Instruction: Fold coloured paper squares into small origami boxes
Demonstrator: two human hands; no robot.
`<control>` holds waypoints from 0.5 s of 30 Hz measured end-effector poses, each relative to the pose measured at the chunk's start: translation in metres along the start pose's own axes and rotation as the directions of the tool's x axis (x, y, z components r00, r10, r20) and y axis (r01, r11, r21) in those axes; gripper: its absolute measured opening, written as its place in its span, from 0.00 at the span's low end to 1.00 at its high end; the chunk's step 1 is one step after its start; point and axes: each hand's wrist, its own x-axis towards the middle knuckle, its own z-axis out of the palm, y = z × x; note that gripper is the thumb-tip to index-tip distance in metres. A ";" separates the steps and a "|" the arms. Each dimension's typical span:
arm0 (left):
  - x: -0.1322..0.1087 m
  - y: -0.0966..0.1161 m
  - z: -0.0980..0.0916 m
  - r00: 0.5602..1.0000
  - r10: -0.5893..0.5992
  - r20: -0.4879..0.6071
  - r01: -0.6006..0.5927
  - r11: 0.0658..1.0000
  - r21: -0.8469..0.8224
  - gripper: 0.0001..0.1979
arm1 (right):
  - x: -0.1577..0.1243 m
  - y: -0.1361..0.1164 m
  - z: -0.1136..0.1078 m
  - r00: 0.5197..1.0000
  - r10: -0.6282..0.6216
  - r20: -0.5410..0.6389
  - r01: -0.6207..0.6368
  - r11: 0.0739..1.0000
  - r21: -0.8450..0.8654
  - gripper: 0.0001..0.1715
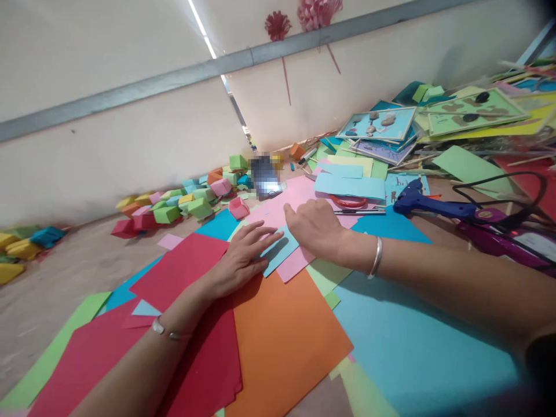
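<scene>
A small light blue paper piece (281,250) lies between my two hands, over pink paper (295,265). My left hand (243,255) is open, its fingers stretched out flat and their tips at the blue piece's left edge. Just beyond its right side, my right hand (317,229) is closed with the thumb raised; its curled fingers hide whatever they may hold. Under my left hand and forearm spread red sheets (182,266), with an orange sheet (286,336) beside them. A large light blue sheet (408,324) lies below my right forearm.
Many coloured paper cubes (200,207) sit along the wall at left. Red-handled scissors (350,201) lie behind my right hand. At right are a blue glue gun (434,202) with its cord and framed stone pictures (377,123). A phone-like dark object (266,176) stands ahead.
</scene>
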 end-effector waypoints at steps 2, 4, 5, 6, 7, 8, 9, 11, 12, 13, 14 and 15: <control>0.003 0.001 0.004 0.992 -0.020 -0.127 0.021 1.000 0.003 0.26 | 0.002 0.001 0.002 0.999 -0.022 -0.030 0.023 0.998 0.050 0.21; 0.006 0.003 0.006 0.969 -0.035 -0.243 0.038 0.999 0.009 0.29 | 0.003 0.002 0.006 0.995 -0.090 -0.036 0.093 0.992 0.088 0.19; 0.007 0.004 0.007 0.956 -0.052 -0.290 0.054 0.999 -0.001 0.30 | 0.004 0.003 0.009 0.990 -0.131 -0.046 0.135 0.985 0.104 0.19; 0.009 0.006 0.007 0.941 -0.082 -0.327 0.079 0.997 -0.023 0.31 | 0.005 0.004 0.011 0.984 -0.167 -0.057 0.173 0.978 0.118 0.20; 0.009 0.008 0.006 0.926 -0.127 -0.355 0.114 0.992 -0.056 0.30 | 0.006 0.006 0.014 0.979 -0.194 -0.067 0.201 0.971 0.131 0.20; 0.009 0.010 0.005 0.908 -0.184 -0.377 0.159 0.983 -0.096 0.29 | 0.007 0.007 0.016 0.975 -0.206 -0.082 0.216 0.966 0.143 0.20; 0.009 0.013 0.004 0.881 -0.249 -0.402 0.210 0.968 -0.141 0.28 | 0.008 0.008 0.018 0.972 -0.211 -0.104 0.225 0.962 0.153 0.18; 0.007 0.018 0.002 0.811 -0.375 -0.450 0.300 0.925 -0.232 0.25 | 0.009 0.010 0.019 0.958 -0.215 -0.188 0.246 0.955 0.165 0.14; 0.007 0.021 0.002 0.774 -0.417 -0.476 0.328 0.908 -0.262 0.24 | 0.009 0.010 0.020 0.946 -0.217 -0.241 0.260 0.951 0.165 0.12; 0.006 0.024 0.001 0.744 -0.437 -0.506 0.342 0.899 -0.275 0.24 | 0.009 0.009 0.019 0.931 -0.224 -0.290 0.277 0.948 0.159 0.10; 0.006 0.026 0.000 0.719 -0.433 -0.543 0.342 0.901 -0.266 0.23 | 0.008 0.008 0.019 0.914 -0.231 -0.334 0.293 0.945 0.148 0.09; 0.006 0.029 0.000 0.701 -0.406 -0.586 0.332 0.913 -0.236 0.22 | 0.007 0.006 0.018 0.897 -0.238 -0.373 0.305 0.943 0.131 0.08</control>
